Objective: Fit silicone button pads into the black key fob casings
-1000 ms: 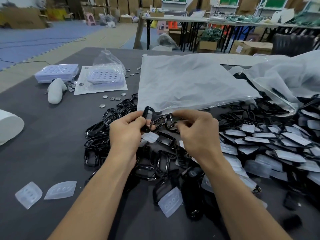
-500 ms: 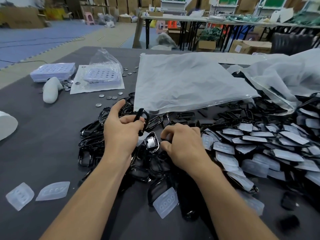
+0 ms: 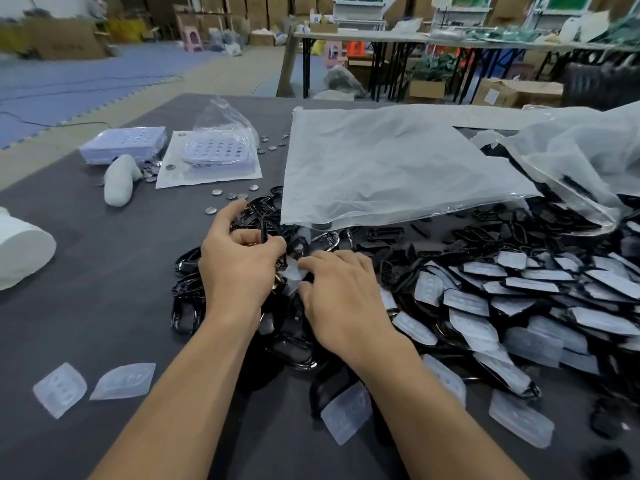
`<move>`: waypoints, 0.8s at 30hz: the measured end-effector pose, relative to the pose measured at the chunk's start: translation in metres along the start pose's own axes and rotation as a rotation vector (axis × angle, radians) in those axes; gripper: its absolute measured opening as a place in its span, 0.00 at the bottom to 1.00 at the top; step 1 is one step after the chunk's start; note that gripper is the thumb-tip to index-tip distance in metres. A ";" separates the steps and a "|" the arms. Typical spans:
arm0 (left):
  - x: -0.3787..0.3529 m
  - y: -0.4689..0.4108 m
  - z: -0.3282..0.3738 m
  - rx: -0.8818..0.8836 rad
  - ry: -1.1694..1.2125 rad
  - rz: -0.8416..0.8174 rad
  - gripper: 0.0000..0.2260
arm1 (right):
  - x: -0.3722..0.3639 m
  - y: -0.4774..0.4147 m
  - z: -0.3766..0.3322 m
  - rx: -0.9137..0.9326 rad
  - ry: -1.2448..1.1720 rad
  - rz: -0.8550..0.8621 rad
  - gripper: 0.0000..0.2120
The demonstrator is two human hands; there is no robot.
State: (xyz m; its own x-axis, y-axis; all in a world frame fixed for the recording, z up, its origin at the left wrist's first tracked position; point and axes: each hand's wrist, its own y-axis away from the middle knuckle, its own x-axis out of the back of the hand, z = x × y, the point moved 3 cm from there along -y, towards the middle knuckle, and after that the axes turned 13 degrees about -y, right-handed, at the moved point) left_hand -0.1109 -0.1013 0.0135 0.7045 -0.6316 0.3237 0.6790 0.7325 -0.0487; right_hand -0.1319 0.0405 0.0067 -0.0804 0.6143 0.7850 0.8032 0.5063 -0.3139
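**Hands.** The left hand (image 3: 239, 268) has its fingers curled round a black key fob casing (image 3: 265, 237), which is held edge-on at the hand's 1 o'clock. Its index finger is lifted clear. The right hand (image 3: 341, 292) is palm down, with thumb and forefinger tips pinching a translucent silicone button pad (image 3: 293, 273). The pad lies on the heap at that hand's 10 o'clock, just below the held casing.

**Work area.** Both hands sit over a heap of empty casings (image 3: 188, 306) at the middle of the grey desk (image 3: 86, 271).
- From 2 to 4 o'clock lies a larger pile of padded casings (image 3: 519, 289), pale faces up.
- Two loose pads (image 3: 59, 389) lie at 8 o'clock, well apart from the heap.
- A clear plastic bag (image 3: 381, 168) lies at 12 to 1 o'clock, its near edge over some casings.
- Small metal discs (image 3: 216, 192) and perforated trays (image 3: 124, 143) lie at 10 to 11 o'clock.

**Markings.** A label on a cardboard box (image 3: 491, 95) beyond the desk is too blurred to read. The moulded marks on the pads are illegible.
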 end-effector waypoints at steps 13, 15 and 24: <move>-0.015 0.009 0.003 -0.048 0.025 -0.123 0.12 | 0.029 0.016 0.025 -0.336 -0.756 0.282 0.08; -0.018 0.012 0.003 -0.048 0.047 -0.155 0.09 | 0.036 0.017 0.028 -0.365 -0.754 0.311 0.08; -0.017 0.019 0.008 0.037 0.181 -0.186 0.04 | 0.067 0.015 0.043 -0.402 -0.035 0.183 0.09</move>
State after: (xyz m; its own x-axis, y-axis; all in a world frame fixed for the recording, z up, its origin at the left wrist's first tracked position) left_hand -0.1116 -0.0748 0.0144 0.5960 -0.7889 0.1499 0.7946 0.6063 0.0314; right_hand -0.1509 0.1151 0.0316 0.0699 0.6958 0.7148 0.9713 0.1158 -0.2076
